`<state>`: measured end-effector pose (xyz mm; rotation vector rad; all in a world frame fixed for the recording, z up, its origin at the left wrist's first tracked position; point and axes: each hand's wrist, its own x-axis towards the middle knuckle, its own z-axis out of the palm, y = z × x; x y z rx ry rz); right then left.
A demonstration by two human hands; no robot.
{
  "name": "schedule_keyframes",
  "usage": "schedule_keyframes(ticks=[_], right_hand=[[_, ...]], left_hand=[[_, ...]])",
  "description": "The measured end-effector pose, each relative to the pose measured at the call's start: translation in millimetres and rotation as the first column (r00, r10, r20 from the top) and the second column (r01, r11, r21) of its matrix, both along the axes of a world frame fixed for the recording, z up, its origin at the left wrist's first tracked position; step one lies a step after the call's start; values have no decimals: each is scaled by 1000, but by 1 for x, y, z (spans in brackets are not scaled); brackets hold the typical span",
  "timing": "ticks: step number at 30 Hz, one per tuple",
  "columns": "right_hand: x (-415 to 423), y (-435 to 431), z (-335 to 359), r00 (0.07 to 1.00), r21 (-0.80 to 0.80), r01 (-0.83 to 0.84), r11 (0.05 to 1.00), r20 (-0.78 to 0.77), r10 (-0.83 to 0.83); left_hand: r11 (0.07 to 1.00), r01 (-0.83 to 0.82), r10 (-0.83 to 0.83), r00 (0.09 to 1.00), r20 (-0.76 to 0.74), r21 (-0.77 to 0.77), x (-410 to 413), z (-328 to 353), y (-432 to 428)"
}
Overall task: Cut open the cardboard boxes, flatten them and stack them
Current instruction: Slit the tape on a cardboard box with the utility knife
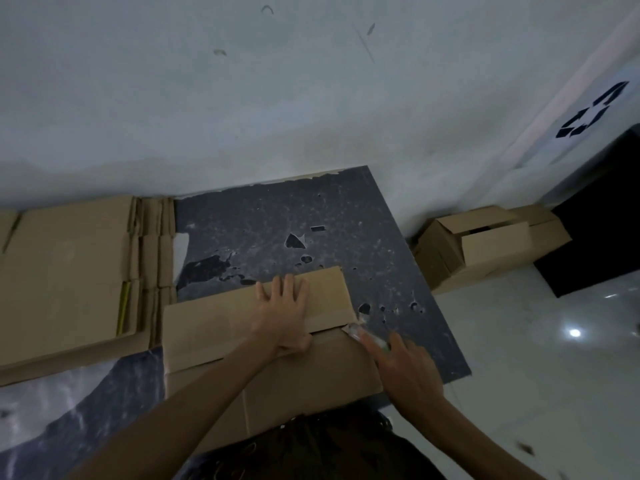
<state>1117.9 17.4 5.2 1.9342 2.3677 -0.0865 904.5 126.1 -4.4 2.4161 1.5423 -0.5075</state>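
On the box, left fingers press flat beside the seam.

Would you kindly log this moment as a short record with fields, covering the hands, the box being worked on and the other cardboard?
left hand: flat on the box, fingers spread
right hand: holds a cutter at the box's right end of the taped seam
box: closed, on the dark mat
flattened stack: left, by the wall
open boxes: right, not yet flattened
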Motion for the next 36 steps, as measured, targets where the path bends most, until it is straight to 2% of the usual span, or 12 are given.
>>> schedule_keyframes(ticks=[3,6,11,18,22,27,30,36], right_hand=[[4,4,-4,999,12,-33,999,-32,33],[3,4,-7,992,0,-44,999,-120,43],[-9,3,-7,960,-43,72,997,-269,-81],[-17,-5,-18,985,-29,159,987,-57,-161],[-6,-15,-14,986,-42,98,994,-133,-102],[-17,-9,-11,945,2,194,981,-268,-186],[-13,-12,-9,949,20,183,983,-265,-171],[-9,-8,-10,904,-100,235,967,-343,-255]], left_hand=[[1000,-7,7,1000,-18,20,7,4,1],[999,52,-52,998,-25,0,13,4,7],[994,106,-106,994,1,-5,20,5,18],[996,86,-85,996,21,-27,17,3,19],[997,74,-74,996,48,-18,17,1,15],[999,44,-42,997,64,-26,16,4,15],[998,54,-51,996,67,-33,14,5,12],[998,52,-50,996,71,-32,14,3,13]])
